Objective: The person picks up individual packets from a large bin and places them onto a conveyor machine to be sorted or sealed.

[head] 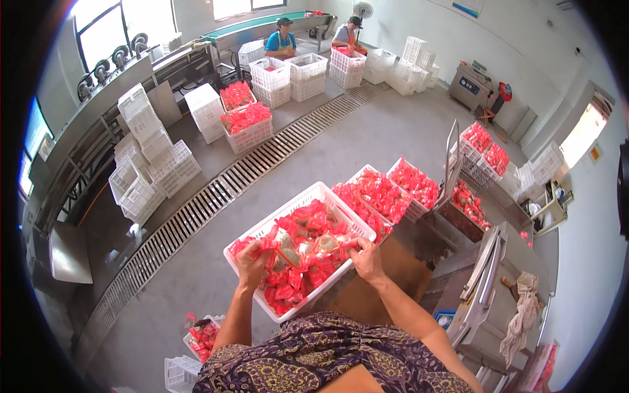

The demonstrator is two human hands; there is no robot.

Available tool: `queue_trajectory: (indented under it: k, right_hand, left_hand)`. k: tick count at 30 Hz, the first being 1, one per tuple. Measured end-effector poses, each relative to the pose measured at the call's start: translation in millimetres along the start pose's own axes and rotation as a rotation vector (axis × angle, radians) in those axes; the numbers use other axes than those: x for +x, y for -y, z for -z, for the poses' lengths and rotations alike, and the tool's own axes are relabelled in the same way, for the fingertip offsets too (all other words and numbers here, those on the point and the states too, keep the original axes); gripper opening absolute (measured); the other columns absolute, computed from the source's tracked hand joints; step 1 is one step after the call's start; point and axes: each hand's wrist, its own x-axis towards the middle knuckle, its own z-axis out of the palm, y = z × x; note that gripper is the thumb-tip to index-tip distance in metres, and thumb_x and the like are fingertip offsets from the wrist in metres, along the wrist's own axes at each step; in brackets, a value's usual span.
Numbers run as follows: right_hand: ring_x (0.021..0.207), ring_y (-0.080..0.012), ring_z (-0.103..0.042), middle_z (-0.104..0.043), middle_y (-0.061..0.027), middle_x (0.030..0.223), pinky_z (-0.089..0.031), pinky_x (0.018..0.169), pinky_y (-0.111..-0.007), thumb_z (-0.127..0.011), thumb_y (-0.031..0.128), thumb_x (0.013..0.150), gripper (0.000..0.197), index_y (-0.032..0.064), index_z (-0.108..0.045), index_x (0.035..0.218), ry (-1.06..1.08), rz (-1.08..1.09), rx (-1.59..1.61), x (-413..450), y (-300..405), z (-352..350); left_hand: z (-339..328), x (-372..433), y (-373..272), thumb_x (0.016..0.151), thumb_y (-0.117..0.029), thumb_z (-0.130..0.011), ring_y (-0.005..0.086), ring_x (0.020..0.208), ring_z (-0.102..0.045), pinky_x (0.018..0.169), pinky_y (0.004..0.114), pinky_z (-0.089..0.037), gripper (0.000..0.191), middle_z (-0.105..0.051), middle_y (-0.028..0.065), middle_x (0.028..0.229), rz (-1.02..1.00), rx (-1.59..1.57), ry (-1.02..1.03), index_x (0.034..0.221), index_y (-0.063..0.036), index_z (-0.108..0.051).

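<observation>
In front of me a white plastic crate point(300, 314) holds many red plastic packets point(285, 292). Some packets have clear parts that show pale, rounded contents point(289, 258). My left hand point(252, 265) pinches red plastic film at the crate's left side. Over the right side of the crate, my right hand point(366, 259) grips the red end of a packet between thumb and fingers. A packet with an orange edge lies between the two hands. I cannot tell whether both hands hold the same one.
Filled crates point(381, 194) stand just beyond, near a cart handle point(449, 162). A steel machine point(511, 294) with a cloth on it is at my right. A floor drain grate point(231, 184) crosses the floor. Two people point(281, 42) sit behind crates at the back.
</observation>
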Motion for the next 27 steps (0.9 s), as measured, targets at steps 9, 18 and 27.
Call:
queue_trajectory:
  k: [9,18,27]
  right_hand:
    - [0.077,-0.0189,-0.065,-0.068,-0.0088,0.086,-0.05,0.07,-0.031,-0.068,0.005,0.082,0.009,0.0029,-0.068,0.09,0.011,0.123,-0.04,-7,-11,-11]
    - [0.079,-0.0309,-0.063,-0.064,-0.0132,0.087,-0.051,0.069,-0.037,-0.069,-0.002,0.076,0.016,0.0031,-0.063,0.09,-0.294,0.137,-0.144,-46,5,65]
    - [0.079,-0.0248,-0.062,-0.065,-0.0111,0.087,-0.051,0.069,-0.034,-0.071,0.0,0.079,0.014,0.0017,-0.065,0.091,-0.892,-0.328,-0.362,-219,-7,149]
  left_hand:
    - [0,-9,0,0.081,0.003,-0.068,0.0083,0.074,-0.06,0.067,0.025,-0.047,0.01,-0.067,0.0018,0.079,0.0,-0.044,-0.023,0.09,-0.0004,-0.07]
    - [-84,27,-12,0.077,0.005,-0.069,0.0087,0.073,-0.058,0.067,0.026,-0.047,0.017,-0.066,0.0034,0.08,-0.074,0.05,0.289,0.093,-0.0014,-0.069]
    - [-283,0,-26,0.084,0.0,-0.065,0.0066,0.066,-0.057,0.06,0.022,-0.046,0.014,-0.066,0.0009,0.077,-0.117,-0.042,1.119,0.097,-0.0019,-0.071]
